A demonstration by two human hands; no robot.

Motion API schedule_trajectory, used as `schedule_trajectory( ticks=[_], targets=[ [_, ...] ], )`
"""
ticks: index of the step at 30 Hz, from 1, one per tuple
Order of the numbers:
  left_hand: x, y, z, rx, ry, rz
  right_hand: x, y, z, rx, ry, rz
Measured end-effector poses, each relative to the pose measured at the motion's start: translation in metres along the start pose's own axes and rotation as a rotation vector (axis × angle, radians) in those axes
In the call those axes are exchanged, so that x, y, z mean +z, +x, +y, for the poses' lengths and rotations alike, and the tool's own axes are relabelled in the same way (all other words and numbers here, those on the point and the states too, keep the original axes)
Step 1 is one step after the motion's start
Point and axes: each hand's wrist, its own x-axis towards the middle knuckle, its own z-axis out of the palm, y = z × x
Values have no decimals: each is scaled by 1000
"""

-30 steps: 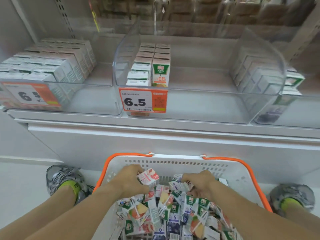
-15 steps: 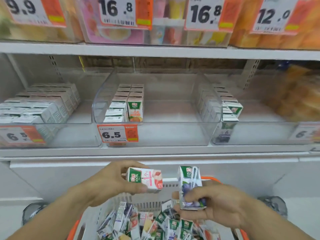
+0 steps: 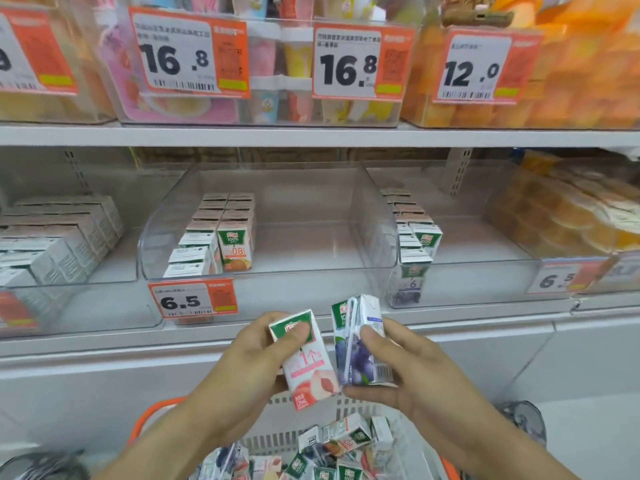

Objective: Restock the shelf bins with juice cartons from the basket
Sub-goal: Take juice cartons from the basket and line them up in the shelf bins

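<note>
Bare forearms reach up from the basket point(image 3: 152, 414) rim, and your hands meet just above it. Your left hand point(image 3: 252, 362) grips a peach carton point(image 3: 306, 368), thumb across its green top. Your right hand point(image 3: 405, 368) pinches a blueberry carton point(image 3: 360, 344), upright, straw on its side. Both cartons touch, below the middle bin point(image 3: 377, 237).

Below the left hand point(image 3: 258, 355), the basket point(image 3: 152, 415) is cut off by the bottom edge. Far up-right of the right hand point(image 3: 405, 368), the orange packs point(image 3: 568, 74) are blurred.

A pink-and-white peach carton point(image 3: 306, 363), a purple-blue blueberry carton point(image 3: 360, 344), an orange-rimmed white basket point(image 3: 157, 415), orange-and-white price tags point(image 3: 194, 299).
</note>
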Motion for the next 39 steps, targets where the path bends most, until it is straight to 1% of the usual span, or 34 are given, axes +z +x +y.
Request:
schedule_trajectory(
  ticks=[4,7,9,11,12,14,15,16,18,20,21,23,26,29,31,34,36,39],
  targets=[
    [19,5,-1,38,94,-25,-6,-1,-2,50,102,55],
    [27,9,0,56,107,-69,-22,-8,-12,31,27,-11],
    [32,12,-1,71,134,-107,-33,-14,-19,54,-24,-70],
    [38,16,-1,84,114,-120,-41,-18,-26,70,-28,-115],
    [40,18,0,94,97,-112,-45,-19,-31,40,-10,-109],
    [43,23,4,121,86,-74,-55,-16,-43,-107,40,-15],
    [44,26,6,137,97,-55,-61,-13,-53,-213,44,84],
    [45,28,8,157,112,-40,-68,-9,-64,-328,20,216],
    [46,32,14,199,117,-21,-83,3,-90,-512,-130,477],
    [46,35,18,227,129,-16,-98,19,-109,-558,-375,646],
    [45,35,19,236,136,-12,-106,28,-116,-556,-495,696],
    [42,36,19,245,142,2,-120,48,-123,-542,-682,725],
    [35,37,15,253,150,8,-131,74,-124,-427,-876,735],
    [30,38,11,261,155,28,-133,94,-118,-264,-983,709],
    [28,38,9,258,152,23,-130,105,-113,-223,-1008,702],
    [24,39,8,242,134,7,-124,116,-110,-193,-966,691],
    [21,38,9,238,140,5,-123,120,-108,-162,-1014,626],
    [19,36,8,232,139,3,-122,121,-105,-132,-1214,517]
  ],
)
